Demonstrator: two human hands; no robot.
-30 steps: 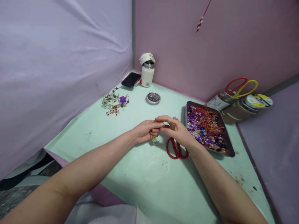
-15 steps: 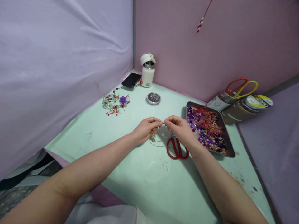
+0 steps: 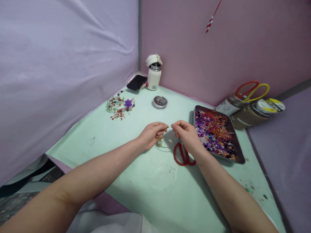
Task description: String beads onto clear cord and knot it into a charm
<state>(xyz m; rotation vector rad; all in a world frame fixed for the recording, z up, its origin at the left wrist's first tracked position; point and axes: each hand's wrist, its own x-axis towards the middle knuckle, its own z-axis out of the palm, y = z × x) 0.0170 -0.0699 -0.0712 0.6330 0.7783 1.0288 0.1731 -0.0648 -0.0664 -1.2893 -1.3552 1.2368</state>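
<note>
My left hand point(image 3: 155, 132) and my right hand point(image 3: 185, 132) are raised over the table, fingertips close together. A short stretch of thin pale cord point(image 3: 169, 127) spans the small space between them, pinched at both ends. Below the left hand hang or lie yellowish beads point(image 3: 159, 142); whether they touch the table I cannot tell. From there a thin dark strand runs right toward the red-handled scissors point(image 3: 180, 154), which lie partly under my right hand and wrist.
A metal tray point(image 3: 239, 145) of mixed beads and tangled cords sits right. Behind it are tins point(image 3: 228, 105) with scissor handles. A round clear case point(image 3: 160, 102), a white bottle point(image 3: 154, 77), a phone point(image 3: 137, 83) and finished-looking beaded strings point(image 3: 118, 108) stand or lie farther back.
My fingertips have drawn slightly apart, so more of the pale cord shows between them. Everything on the table stays where it was.
</note>
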